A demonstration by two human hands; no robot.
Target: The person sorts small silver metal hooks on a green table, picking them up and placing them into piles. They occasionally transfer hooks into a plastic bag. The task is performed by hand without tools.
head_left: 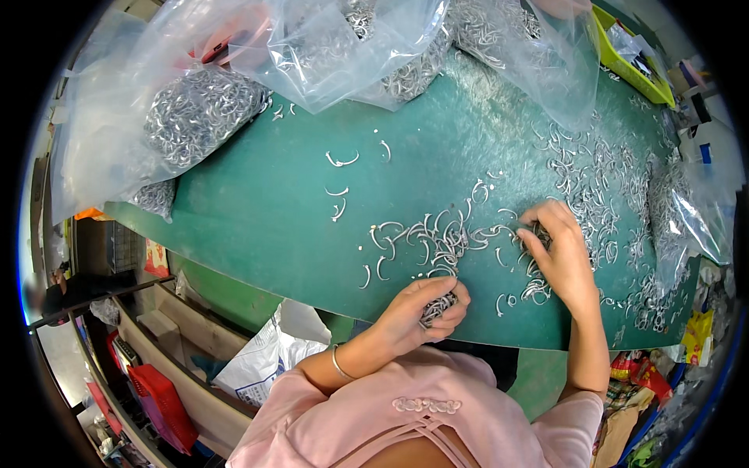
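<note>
My left hand is near the table's front edge, its fingers wrapped round a handful of small curved metal pieces. Farther right, my right hand rests on the green tabletop, thumb and fingers curled about more of these silvery pieces; its palm side is mostly hidden. Between the hands lies a loose cluster of curved metal pieces, hook-like and thin. A wider spread of the same pieces lies beyond and right of my right hand.
Clear plastic bags filled with metal pieces line the table's far side. Another filled bag stands at the right edge. A yellow-green basket sits at the far right. Below the table's left edge are wooden shelving, a red basket and a white sack.
</note>
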